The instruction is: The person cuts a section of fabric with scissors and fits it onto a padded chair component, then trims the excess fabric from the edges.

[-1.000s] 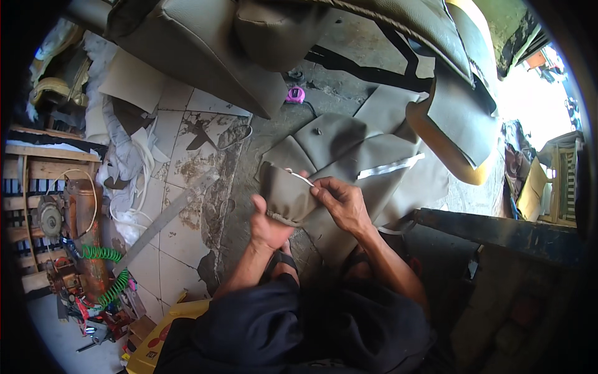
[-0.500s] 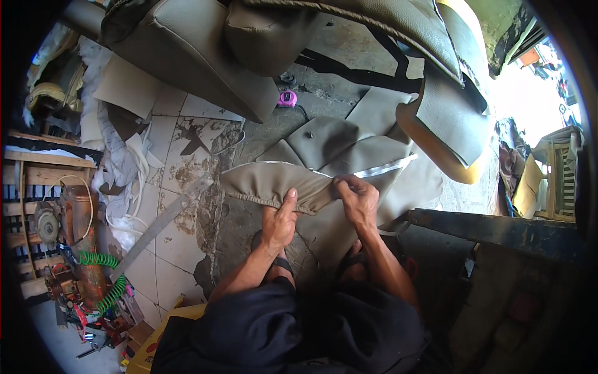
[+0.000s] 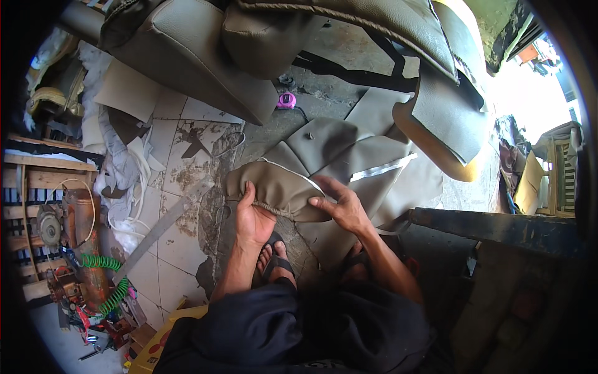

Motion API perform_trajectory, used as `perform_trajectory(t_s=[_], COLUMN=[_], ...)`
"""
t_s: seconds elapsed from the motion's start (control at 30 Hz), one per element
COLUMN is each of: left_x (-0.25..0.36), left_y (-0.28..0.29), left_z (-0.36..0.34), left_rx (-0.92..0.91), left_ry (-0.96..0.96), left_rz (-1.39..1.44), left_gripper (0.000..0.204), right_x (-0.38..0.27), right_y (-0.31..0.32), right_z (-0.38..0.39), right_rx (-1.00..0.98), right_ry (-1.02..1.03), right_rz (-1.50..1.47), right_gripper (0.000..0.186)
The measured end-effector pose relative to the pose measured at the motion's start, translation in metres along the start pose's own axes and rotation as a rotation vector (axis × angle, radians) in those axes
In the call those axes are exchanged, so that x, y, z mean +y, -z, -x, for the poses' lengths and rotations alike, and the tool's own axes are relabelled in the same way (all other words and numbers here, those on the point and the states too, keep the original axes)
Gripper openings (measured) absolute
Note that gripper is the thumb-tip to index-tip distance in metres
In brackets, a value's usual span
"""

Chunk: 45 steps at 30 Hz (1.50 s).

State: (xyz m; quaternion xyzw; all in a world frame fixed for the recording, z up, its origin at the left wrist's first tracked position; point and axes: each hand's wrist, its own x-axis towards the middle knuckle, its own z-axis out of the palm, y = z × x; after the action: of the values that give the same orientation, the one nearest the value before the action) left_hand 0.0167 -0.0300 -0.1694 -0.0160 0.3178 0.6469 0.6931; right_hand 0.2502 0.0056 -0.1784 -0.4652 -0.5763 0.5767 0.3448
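Observation:
Both of my hands hold a taupe leatherette cover piece (image 3: 274, 187) with white piping along its edge, folded into a rounded pad shape above my sandalled feet. My left hand (image 3: 252, 218) grips its lower left edge from below. My right hand (image 3: 339, 206) pinches its right end, fingers spread over the top. More flat taupe panels (image 3: 355, 149) of the same material lie on the floor just beyond the piece.
Large upholstered cushions (image 3: 205, 56) lie at the top. A pink tape measure (image 3: 286, 101) rests on the concrete. A wooden bench with tools and a green coiled hose (image 3: 106, 280) stands at left. A dark metal beam (image 3: 498, 227) runs at right.
The piece was stretched out flat between my hands; now it is gathered into a rounded fold, and both hands have come closer together on it.

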Motion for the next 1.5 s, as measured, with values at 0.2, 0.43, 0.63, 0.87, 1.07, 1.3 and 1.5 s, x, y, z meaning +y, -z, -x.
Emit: perform_trajectory(t_s=[0.2,0.43,0.63,0.87,1.07,1.3,1.5], left_x=[-0.026,-0.060,-0.072,-0.009,-0.036,-0.035,0.022], left_y=[0.010,0.004,0.019,0.030,0.026,0.032,0.018], left_z=[-0.001,-0.004,-0.016,0.011,0.014,-0.009,0.014], left_rx=[-0.224,-0.156,0.009,0.270,0.074,0.212,-0.309], left_ry=[0.078,0.092,-0.278,-0.267,-0.144,-0.321,-0.077], left_rz=[-0.047,-0.429,-0.858,-0.979,-0.890,-0.877,-1.007], left_gripper=[0.073,0.040,0.028,0.031,0.034,0.043,0.041], right_x=[-0.007,-0.002,0.011,0.034,0.020,0.106,-0.009], right_y=[-0.013,-0.021,-0.007,0.087,0.070,0.072,-0.003], right_z=[0.002,0.011,0.012,0.022,0.035,0.034,0.019], right_rx=[0.073,0.209,0.187,0.825,0.445,0.627,-0.439], right_ry=[-0.217,-0.226,-0.068,-0.392,-0.553,-0.531,-0.331], right_rz=[0.044,0.237,0.580,0.634,0.725,0.446,0.140], right_gripper=[0.041,0.029,0.017,0.033,0.051,0.079,0.042])
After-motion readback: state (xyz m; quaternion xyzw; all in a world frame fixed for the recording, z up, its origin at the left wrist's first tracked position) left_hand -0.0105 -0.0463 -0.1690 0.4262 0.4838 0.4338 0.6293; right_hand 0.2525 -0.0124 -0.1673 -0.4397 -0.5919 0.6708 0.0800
